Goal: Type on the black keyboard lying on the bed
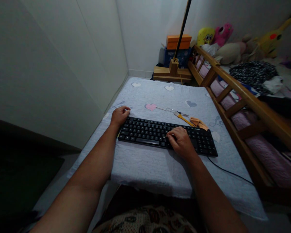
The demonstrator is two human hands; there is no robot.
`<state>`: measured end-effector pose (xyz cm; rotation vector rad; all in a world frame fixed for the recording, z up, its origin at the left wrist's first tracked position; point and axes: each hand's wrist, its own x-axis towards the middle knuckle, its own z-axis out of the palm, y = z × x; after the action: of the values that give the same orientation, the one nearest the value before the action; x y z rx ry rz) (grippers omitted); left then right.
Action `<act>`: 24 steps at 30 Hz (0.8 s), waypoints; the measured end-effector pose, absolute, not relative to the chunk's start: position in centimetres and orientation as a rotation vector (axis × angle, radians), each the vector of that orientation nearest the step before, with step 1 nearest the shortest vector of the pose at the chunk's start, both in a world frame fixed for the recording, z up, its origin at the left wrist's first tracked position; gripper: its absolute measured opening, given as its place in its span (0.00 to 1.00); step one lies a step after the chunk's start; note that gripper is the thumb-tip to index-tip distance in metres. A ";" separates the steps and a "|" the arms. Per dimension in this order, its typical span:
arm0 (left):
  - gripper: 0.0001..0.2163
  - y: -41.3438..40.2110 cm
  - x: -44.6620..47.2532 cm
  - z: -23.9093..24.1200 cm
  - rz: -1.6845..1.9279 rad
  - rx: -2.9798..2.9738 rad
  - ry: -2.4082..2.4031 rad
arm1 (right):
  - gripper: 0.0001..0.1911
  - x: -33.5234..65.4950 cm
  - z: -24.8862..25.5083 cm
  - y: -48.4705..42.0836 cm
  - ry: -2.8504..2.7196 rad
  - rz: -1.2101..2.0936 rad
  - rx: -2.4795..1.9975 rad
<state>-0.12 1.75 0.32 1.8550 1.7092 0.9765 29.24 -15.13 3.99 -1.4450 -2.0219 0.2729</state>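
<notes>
A black keyboard (145,131) lies slightly askew on the cloth-covered table. Over its right-middle keys, my right hand (180,140) is closed in a pinch on a thin white stick that looks like a cotton swab (165,137), its tip down at the keys. My left hand (120,115) rests beside the keyboard's far left corner, fingers loosely bent and apart, with nothing seen in them. Behind the keyboard lie a yellow-handled brush (184,119), a thin stick (161,108), a slim metal tool (171,110) and a crumpled orange cloth (199,123).
A pale heart-patterned cloth (145,165) covers the table. The keyboard's black cable (230,171) runs off to the right. A wooden bed rail (247,97) borders the right side, a pale panel (87,58) the left. A wooden stand (172,73) and orange box (178,42) are behind.
</notes>
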 end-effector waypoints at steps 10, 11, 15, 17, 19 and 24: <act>0.16 1.7 -0.1 0.3 0.974 1.849 1.708 | 0.07 29.5 4.2 -15.2 -1.993 0.246 -1.481; 0.16 1.7 -0.1 0.3 0.972 1.850 1.710 | 0.07 29.5 4.2 -15.2 -1.992 0.245 -1.481; 0.16 1.8 -0.2 0.2 0.971 1.856 1.715 | 0.07 29.6 4.1 -15.2 -1.992 0.238 -1.477; 0.16 1.9 -0.2 0.1 0.976 1.856 1.711 | 0.07 29.7 4.1 -15.2 -1.998 0.242 -1.481; 0.16 1.9 -0.2 0.1 0.978 1.859 1.707 | 0.07 29.7 4.1 -15.2 -1.999 0.242 -1.479; 0.16 1.9 -0.2 0.2 0.971 1.867 1.717 | 0.07 29.7 4.3 -15.4 -2.004 0.257 -1.472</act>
<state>-0.21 1.89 0.16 1.8674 1.7174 0.9712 29.68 -15.35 4.26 -1.4722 -2.0037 0.2571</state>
